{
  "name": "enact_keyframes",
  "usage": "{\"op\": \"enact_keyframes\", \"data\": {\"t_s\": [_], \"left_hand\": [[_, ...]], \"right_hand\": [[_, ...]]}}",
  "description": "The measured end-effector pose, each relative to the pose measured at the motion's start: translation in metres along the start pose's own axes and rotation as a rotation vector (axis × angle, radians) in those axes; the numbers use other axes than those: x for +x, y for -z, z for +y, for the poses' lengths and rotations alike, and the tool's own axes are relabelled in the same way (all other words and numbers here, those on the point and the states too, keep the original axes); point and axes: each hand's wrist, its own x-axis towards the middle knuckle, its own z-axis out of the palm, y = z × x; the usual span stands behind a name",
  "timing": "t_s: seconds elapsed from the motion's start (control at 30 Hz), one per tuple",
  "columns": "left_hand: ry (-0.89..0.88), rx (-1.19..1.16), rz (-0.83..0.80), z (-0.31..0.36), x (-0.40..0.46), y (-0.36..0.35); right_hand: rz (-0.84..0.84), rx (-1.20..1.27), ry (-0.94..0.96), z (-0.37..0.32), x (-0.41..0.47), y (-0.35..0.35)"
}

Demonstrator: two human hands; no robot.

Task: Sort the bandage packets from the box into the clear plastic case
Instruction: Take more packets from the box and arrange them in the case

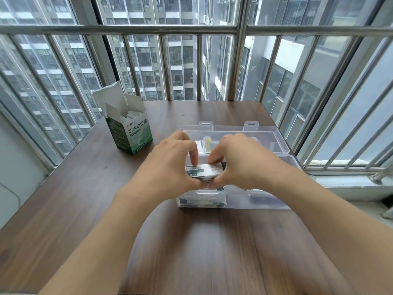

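A small stack of white-and-green bandage packets (203, 170) is held between both hands just above the left end of the clear plastic case (259, 201). My left hand (170, 165) pinches the stack's left side, my right hand (240, 162) pinches its right side. More packets lie in the case's left compartment (200, 201) beneath the hands. The case's lid (234, 135) lies open behind it. The green-and-white bandage box (131, 133) stands open at the table's back left with several packets showing inside.
The brown wooden table (191, 241) runs up to a window with metal railing bars (200, 67) at the back and right. A grey sill (350, 184) lies to the right of the case.
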Motion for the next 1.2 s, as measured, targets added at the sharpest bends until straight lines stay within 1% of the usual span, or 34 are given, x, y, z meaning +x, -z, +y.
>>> {"op": "enact_keyframes", "data": {"t_s": [0.1,0.17,0.27,0.37,0.43,0.53,0.63,0.73,0.87,0.93,1.07,1.2], "left_hand": [[-0.053,-0.022,-0.094,-0.006,0.002,0.003],[-0.078,-0.040,-0.163,-0.010,0.003,0.006],[-0.062,-0.079,-0.243,-0.010,0.004,0.010],[-0.052,-0.071,-0.304,-0.010,0.000,0.005],[-0.060,-0.069,-0.305,-0.011,-0.007,0.000],[-0.063,-0.067,-0.265,-0.011,-0.014,-0.007],[-0.087,-0.055,-0.208,-0.010,-0.016,-0.012],[-0.078,-0.015,-0.213,-0.010,-0.015,-0.015],[-0.081,-0.006,-0.222,-0.008,-0.012,-0.012],[-0.061,-0.020,-0.235,-0.006,-0.010,-0.010],[-0.012,-0.057,-0.241,-0.002,-0.008,-0.007],[0.026,-0.072,-0.221,0.002,-0.008,-0.006]], "right_hand": [[-0.096,0.034,0.034,0.003,0.000,-0.005],[-0.103,0.068,0.043,0.005,0.000,-0.006],[-0.106,0.111,0.062,0.008,0.001,-0.008],[-0.199,0.211,0.071,0.008,0.000,-0.007],[-0.290,0.295,0.050,0.013,0.001,-0.003],[-0.440,0.436,-0.043,0.019,0.003,0.001],[-0.426,0.408,-0.057,0.021,0.004,-0.004],[-0.377,0.380,-0.063,0.015,0.003,-0.006],[-0.366,0.211,-0.122,0.003,0.002,-0.001],[-0.400,0.156,-0.155,-0.001,0.003,0.002],[-0.548,0.133,-0.208,-0.005,0.003,0.001],[-0.564,0.211,-0.250,-0.004,0.002,0.001]]}}
